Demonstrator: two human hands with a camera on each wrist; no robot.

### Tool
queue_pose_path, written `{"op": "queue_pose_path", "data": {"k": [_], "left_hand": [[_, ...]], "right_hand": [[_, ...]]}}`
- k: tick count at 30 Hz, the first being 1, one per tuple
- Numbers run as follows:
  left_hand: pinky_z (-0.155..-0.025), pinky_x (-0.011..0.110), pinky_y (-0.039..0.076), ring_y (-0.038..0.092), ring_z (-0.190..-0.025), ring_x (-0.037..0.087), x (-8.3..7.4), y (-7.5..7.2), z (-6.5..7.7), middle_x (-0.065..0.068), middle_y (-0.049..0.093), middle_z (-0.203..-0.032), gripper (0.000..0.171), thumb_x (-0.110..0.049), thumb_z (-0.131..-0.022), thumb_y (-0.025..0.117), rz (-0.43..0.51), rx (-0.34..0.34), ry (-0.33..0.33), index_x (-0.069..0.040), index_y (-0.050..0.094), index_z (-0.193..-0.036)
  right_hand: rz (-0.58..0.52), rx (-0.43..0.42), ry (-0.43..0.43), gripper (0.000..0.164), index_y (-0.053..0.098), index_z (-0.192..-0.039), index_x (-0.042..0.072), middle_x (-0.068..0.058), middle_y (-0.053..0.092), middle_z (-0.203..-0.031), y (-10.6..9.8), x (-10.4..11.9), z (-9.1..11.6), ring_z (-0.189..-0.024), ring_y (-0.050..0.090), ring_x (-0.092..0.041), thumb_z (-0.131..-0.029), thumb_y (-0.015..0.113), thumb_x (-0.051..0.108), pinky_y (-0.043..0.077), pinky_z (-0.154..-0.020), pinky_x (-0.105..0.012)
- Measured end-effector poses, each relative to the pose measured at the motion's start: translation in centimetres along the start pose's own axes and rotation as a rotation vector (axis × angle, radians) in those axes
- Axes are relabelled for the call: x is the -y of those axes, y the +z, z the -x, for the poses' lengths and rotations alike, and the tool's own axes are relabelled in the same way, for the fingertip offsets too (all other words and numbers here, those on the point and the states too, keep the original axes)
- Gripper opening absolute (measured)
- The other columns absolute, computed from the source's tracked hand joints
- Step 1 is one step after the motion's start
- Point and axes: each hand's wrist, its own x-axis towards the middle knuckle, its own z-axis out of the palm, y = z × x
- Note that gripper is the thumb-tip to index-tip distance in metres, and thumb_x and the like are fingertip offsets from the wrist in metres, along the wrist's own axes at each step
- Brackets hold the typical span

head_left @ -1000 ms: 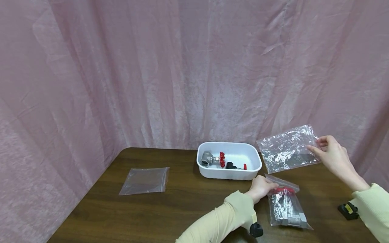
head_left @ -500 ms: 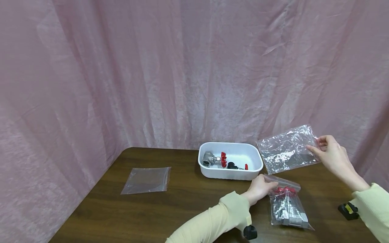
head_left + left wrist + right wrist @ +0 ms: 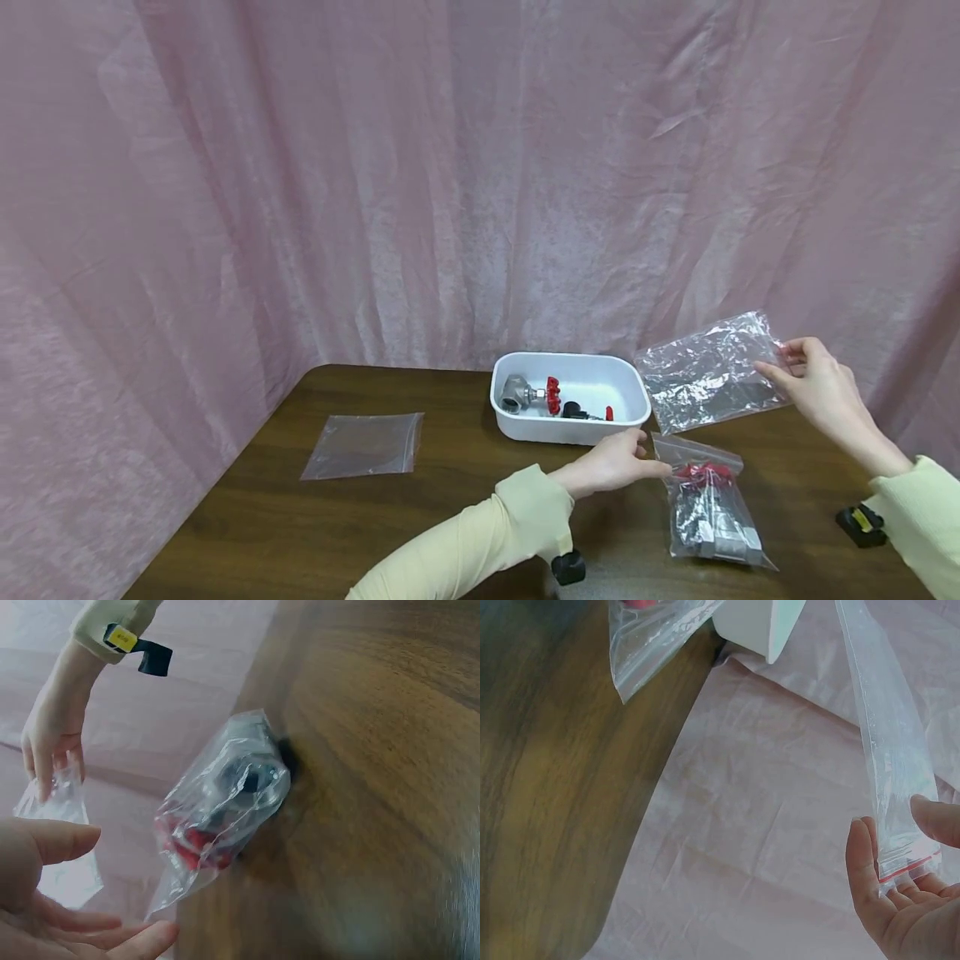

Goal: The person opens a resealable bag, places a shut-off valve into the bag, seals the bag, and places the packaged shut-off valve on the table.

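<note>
My left hand is beside a filled zip bag, thumb and fingers spread apart. In the left wrist view the fingertips lie close to the bag's mouth; whether one still touches it I cannot tell. Through the clear plastic show a metal valve body and a red handwheel. My right hand holds up a flat clear zip bag by its end, over the table's back right. A red strip crosses that end in the right wrist view, near the thumb and fingers.
A white tray at the back holds a valve with a red wheel and a smaller black fitting with a red tip. Another clear zip bag lies flat on the left of the brown table. Pink curtain hangs behind.
My left hand has let go of the filled bag's top and drawn back to the left. That bag stays lying on the table. My right hand keeps its hold, nearly still.
</note>
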Motion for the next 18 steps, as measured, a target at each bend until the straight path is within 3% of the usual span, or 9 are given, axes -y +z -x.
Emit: {"op": "queue_pose_path", "data": {"k": [3, 6, 11, 18], "left_hand": [[-0.066, 0.018, 0.043, 0.057, -0.076, 0.007, 0.4, -0.9, 0.3, -0.003, 0.059, -0.090, 0.037, -0.027, -0.082, 0.066, 0.006, 0.031, 0.068, -0.004, 0.059, -0.109], [-0.060, 0.014, 0.041, 0.055, -0.066, 0.004, 0.9, -2.0, 0.7, -0.010, 0.058, -0.082, 0.024, -0.025, -0.085, 0.063, -0.050, 0.079, 0.180, -0.008, 0.064, -0.102], [-0.066, 0.010, 0.038, 0.048, -0.073, -0.004, 1.3, -4.0, 1.5, -0.015, 0.059, -0.081, 0.014, -0.020, -0.087, 0.061, -0.179, 0.085, 0.365, -0.011, 0.068, -0.095], [-0.067, 0.011, 0.039, 0.050, -0.075, -0.006, 1.3, -6.4, 2.7, -0.014, 0.061, -0.083, 0.015, -0.018, -0.088, 0.060, -0.149, 0.036, 0.428, -0.010, 0.069, -0.097]], "right_hand": [[-0.008, -0.006, -0.016, 0.053, 0.038, -0.113, -0.016, -0.036, 0.045, -0.104, 0.1, 0.2, 0.0, -0.093, 0.047, -0.050, -0.090, 0.057, 0.028, 0.037, -0.071, -0.055], [-0.013, -0.026, -0.044, 0.050, 0.040, -0.111, -0.014, -0.034, 0.048, -0.102, 0.3, 0.6, 0.2, -0.091, 0.050, -0.048, -0.090, 0.059, 0.026, 0.037, -0.071, -0.053], [-0.011, -0.054, -0.105, 0.043, 0.043, -0.109, -0.010, -0.029, 0.053, -0.098, 0.7, 1.5, 0.3, -0.086, 0.055, -0.043, -0.087, 0.062, 0.022, 0.042, -0.064, -0.041], [-0.047, -0.025, -0.133, 0.043, 0.044, -0.109, -0.009, -0.028, 0.053, -0.098, 1.8, 2.9, 0.4, -0.086, 0.055, -0.043, -0.087, 0.063, 0.023, 0.043, -0.065, -0.048]]}}
